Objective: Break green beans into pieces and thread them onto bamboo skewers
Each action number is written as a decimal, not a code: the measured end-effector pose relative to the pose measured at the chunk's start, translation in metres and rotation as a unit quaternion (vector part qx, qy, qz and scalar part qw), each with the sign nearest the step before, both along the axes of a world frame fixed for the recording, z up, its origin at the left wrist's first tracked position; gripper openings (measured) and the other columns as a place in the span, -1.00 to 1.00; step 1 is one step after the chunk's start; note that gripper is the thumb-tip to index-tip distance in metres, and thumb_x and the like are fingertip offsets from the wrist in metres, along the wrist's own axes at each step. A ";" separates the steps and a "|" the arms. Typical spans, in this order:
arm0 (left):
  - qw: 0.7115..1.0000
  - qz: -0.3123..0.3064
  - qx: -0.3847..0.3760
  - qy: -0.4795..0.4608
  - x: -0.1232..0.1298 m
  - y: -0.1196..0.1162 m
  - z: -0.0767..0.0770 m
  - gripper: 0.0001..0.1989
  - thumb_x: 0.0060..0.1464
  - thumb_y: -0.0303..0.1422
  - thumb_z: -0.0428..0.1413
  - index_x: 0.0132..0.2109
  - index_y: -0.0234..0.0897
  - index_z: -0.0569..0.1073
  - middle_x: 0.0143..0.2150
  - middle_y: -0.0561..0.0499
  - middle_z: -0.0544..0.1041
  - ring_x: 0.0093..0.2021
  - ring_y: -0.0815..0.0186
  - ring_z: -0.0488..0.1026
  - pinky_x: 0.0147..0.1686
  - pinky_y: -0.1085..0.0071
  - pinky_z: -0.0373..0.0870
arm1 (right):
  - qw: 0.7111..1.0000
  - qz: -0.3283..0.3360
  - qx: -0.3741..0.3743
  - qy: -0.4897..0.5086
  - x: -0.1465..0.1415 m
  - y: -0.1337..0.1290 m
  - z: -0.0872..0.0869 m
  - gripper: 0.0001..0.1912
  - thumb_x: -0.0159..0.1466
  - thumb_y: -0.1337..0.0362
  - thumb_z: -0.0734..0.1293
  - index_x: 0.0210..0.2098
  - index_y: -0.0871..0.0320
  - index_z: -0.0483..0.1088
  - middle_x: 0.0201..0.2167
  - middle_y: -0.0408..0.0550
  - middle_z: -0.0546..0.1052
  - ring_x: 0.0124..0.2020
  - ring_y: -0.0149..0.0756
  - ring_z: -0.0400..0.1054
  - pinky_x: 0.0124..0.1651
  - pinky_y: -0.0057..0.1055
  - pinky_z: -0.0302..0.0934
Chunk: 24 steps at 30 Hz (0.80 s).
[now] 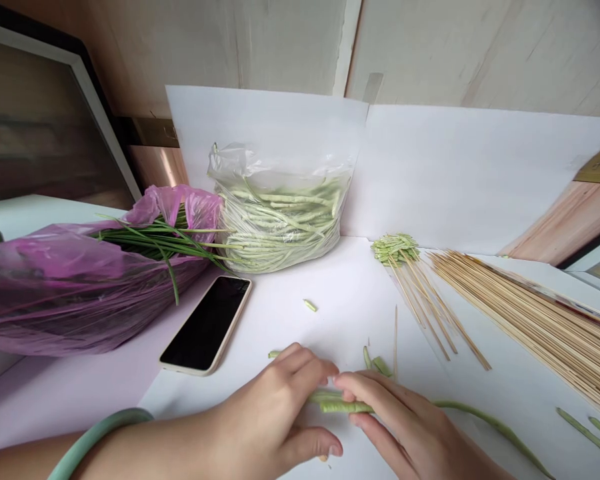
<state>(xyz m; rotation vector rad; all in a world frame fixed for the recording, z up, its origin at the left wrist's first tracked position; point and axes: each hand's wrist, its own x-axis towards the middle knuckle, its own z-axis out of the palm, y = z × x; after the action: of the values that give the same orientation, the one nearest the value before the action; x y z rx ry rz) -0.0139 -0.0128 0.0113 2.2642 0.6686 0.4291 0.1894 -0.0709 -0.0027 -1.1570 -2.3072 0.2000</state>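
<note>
Pale paper sheets stand along the back of your white desk, and your phone lies toward the left. The bean pieces are to the right of the phone and nearer you, between your hands, their long axis running roughly side to side. Your right hand is the nearer one: its fingers are clamped on their right end, with the thumb below. The free left end points toward your left hand, whose fingers curl just above it while the thumb stands apart from them. A long bean curves out past your right hand, well to the phone's right; your hand covers where it begins, so you cannot tell whether it joins the pieces you hold. Cut bits and a lone stick lie right of the phone, partly behind that hand. Farther right and beyond the phone are the skewered beans and a heap of skewers, which the picture edge cuts off. Behind the phone sits a clear bag of beans, blurred by its plastic; left of the phone, a purple bag hides most of its greens.
</note>
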 end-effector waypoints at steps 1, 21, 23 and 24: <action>1.000 -0.009 0.003 -0.005 0.000 -0.001 0.000 -0.75 0.10 -0.26 0.16 -0.11 -0.28 0.39 -0.21 -0.07 0.44 -0.17 0.20 0.35 -0.15 0.33 0.31 | 1.000 0.001 -0.002 0.014 -0.002 -0.001 -0.001 -0.50 0.17 0.61 0.09 0.02 0.04 0.16 -0.26 -0.11 0.49 -0.24 -0.41 0.47 -0.17 -0.62 0.34; 0.994 -0.049 0.093 0.033 0.002 -0.006 -0.002 -0.77 0.26 -0.43 -0.14 -0.34 -0.28 0.34 -0.34 -0.07 0.43 -0.33 0.27 0.32 -0.31 0.40 0.28 | 0.999 -0.017 0.033 -0.038 -0.009 -0.001 -0.004 -0.74 0.30 0.48 0.12 -0.46 0.14 0.28 -0.58 -0.15 0.36 -0.54 -0.38 0.28 -0.47 -0.49 0.15; 0.996 -0.065 0.058 0.004 0.001 -0.005 0.001 -0.74 0.27 -0.42 -0.18 -0.38 -0.26 0.27 -0.38 -0.04 0.39 -0.35 0.29 0.30 -0.34 0.43 0.27 | 0.995 -0.013 0.079 -0.059 -0.011 -0.004 -0.002 -0.70 0.30 0.48 0.09 -0.52 0.14 0.25 -0.62 -0.16 0.33 -0.58 -0.39 0.25 -0.49 -0.47 0.11; 0.996 -0.084 0.028 -0.017 0.001 -0.005 0.003 -0.73 0.28 -0.37 -0.20 -0.40 -0.24 0.22 -0.41 -0.01 0.35 -0.36 0.30 0.28 -0.35 0.43 0.26 | 0.993 -0.005 0.094 -0.072 -0.012 -0.006 -0.001 -0.68 0.31 0.46 0.08 -0.54 0.14 0.24 -0.63 -0.17 0.32 -0.59 -0.39 0.24 -0.50 -0.46 0.09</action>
<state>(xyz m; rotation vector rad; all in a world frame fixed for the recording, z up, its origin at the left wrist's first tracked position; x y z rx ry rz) -0.0129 -0.0174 0.0148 2.3399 0.4495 0.4068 0.1778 -0.0768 -0.0036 -1.1193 -2.3843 -0.1078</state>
